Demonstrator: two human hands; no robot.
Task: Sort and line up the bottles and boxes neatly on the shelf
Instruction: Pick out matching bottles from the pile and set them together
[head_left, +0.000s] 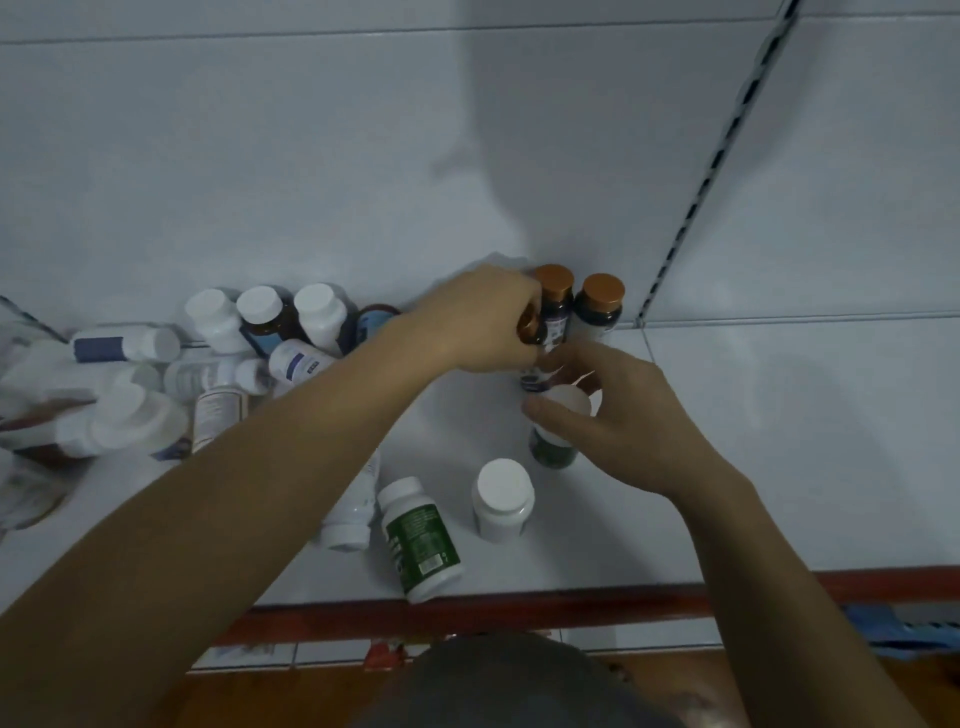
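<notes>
Two dark bottles with gold caps (602, 299) stand against the back wall of the white shelf (779, 441). My left hand (483, 322) grips a third gold-capped dark bottle (532, 330) just left of them. My right hand (618, 421) holds a white-capped dark green bottle (553, 449) in front of that row. A white bottle (501, 499) stands nearer the front. A green-labelled bottle (421, 535) lies on its side beside it. Under my left forearm lies another white bottle (350, 514), partly hidden.
A jumble of white-capped bottles (218, 353), some upright and some lying, fills the shelf's left part. The shelf's red front edge (467, 613) runs below. A slotted upright rail (722, 156) rises at the right. Boxes at the far left are blurred.
</notes>
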